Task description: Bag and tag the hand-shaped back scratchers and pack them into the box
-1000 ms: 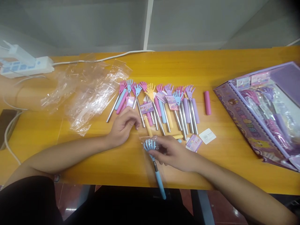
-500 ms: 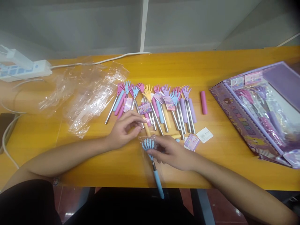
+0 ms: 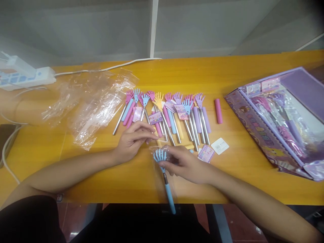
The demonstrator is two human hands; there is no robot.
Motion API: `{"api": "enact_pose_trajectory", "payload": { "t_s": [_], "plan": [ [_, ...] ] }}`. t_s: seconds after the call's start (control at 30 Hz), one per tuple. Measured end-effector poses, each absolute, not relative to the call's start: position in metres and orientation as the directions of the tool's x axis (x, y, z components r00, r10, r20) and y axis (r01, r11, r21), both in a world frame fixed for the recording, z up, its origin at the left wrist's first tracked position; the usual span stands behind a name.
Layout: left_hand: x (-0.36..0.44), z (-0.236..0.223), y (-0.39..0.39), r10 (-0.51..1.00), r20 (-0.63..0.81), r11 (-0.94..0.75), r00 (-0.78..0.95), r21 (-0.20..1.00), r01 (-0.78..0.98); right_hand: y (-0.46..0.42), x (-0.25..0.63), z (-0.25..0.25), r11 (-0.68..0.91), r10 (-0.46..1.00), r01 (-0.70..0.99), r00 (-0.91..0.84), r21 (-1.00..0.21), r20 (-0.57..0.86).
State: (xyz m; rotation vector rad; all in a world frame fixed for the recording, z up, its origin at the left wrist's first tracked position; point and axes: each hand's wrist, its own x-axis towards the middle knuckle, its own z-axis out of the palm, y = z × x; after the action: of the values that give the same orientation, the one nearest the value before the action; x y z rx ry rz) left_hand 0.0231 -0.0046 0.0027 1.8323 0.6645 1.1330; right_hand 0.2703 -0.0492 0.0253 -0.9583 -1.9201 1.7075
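My right hand [image 3: 186, 163] is closed around the head end of a blue back scratcher [image 3: 170, 199] inside a clear plastic bag [image 3: 158, 182]. Its blue claw points away from me, and its handle reaches past the table's front edge. Just to the left, my left hand [image 3: 135, 140] has its fingertips pinched together above the bag's mouth. A thin, clear strip [image 3: 162, 137] shows at those fingertips, but its edges are hard to make out. Beyond both hands lies a row of unbagged back scratchers [image 3: 158, 99] in pink, blue, yellow and purple, with coloured handle sleeves among them.
Empty clear bags [image 3: 95, 111] are spread at left, near a white power strip [image 3: 37, 78] and its cord. On the right stands an open purple display box [image 3: 263, 135] holding bagged scratchers. A pink sleeve [image 3: 218, 111] and cards [image 3: 220, 146] lie between.
My left hand has shifted slightly toward the bag's mouth, its fingers straightening from a curl into a pinch. My right hand keeps its hold on the bagged scratcher. The view has shifted slightly.
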Motion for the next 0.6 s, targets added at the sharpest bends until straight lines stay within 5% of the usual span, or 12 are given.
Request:
{"api": "enact_pose_trajectory", "payload": {
  "t_s": [0.23,0.6],
  "plan": [
    [0.0242,-0.0011,-0.0115,0.801,0.479,-0.472,0.359,0.874,-0.114,-0.0488,0.2706,0.0266,0.057,0.717,0.240,-0.685,-0.969,-0.128],
    [0.0208,0.0002,-0.0073,0.802,0.423,-0.470,0.422,0.882,0.009,-0.0487,0.2713,0.0281,0.032,0.713,0.230,-0.687,-0.973,-0.139]
  ]
}}
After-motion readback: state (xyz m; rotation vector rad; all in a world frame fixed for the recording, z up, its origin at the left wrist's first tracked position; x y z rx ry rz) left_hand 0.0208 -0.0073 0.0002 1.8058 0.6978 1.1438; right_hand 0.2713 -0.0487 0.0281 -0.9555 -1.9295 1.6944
